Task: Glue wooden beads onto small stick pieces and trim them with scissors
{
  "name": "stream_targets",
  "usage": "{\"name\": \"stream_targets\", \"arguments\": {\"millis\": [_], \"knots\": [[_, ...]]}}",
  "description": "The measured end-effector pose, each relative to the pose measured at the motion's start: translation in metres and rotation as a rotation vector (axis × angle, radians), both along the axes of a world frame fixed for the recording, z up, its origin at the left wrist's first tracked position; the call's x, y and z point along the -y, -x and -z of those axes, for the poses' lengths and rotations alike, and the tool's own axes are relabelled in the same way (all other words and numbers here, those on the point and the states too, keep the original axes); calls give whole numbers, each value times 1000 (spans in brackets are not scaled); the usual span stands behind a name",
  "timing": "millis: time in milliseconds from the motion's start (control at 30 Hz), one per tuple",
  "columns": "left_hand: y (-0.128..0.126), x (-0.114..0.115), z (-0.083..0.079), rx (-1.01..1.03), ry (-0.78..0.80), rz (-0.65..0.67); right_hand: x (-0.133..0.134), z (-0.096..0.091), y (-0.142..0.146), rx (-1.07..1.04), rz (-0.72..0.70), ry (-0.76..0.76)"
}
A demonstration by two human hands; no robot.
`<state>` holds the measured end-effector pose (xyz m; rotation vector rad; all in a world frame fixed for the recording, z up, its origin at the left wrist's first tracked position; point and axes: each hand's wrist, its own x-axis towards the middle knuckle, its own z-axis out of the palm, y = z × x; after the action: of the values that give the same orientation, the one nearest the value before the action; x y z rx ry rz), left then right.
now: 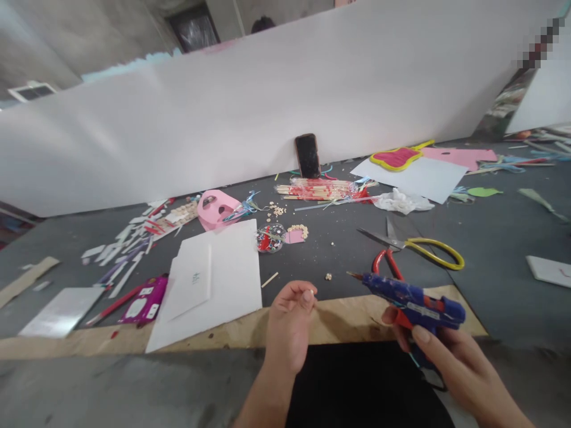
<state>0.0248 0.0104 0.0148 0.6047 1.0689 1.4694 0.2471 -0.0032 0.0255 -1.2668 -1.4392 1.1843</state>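
Note:
My right hand is wrapped around the handle of a blue hot glue gun, its nozzle pointing left over the table. My left hand has thumb and finger pinched on a small pale piece, too small to name for sure. Just beyond it on the dark table lies a tiny cluster of pale pieces. Farther off, a pink square has a curve of similar pale pieces along its top and right side. Beside it sits a round clear container of small craft bits.
Scissors with red and yellow handles lie spread behind the glue gun. White sheets and a purple pack are at left. A phone leans on the white partition; bundled sticks lie before it.

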Motion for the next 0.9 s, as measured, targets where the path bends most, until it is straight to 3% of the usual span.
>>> {"name": "stream_targets", "arguments": {"millis": [100,267,567,767,900], "knots": [[-10,-1,-11,255,17,80,7,0,9,-64,-91,-51],[-18,-1,-17,462,36,160,9,5,14,-40,-219,-139],[-22,-2,-18,503,79,138,9,1,18,-29,-152,-198],[-22,-3,-18,504,104,134,13,5,16,-31,-159,-97],[-22,-3,-16,504,98,152,16,4,20,-97,-85,-8]]}}
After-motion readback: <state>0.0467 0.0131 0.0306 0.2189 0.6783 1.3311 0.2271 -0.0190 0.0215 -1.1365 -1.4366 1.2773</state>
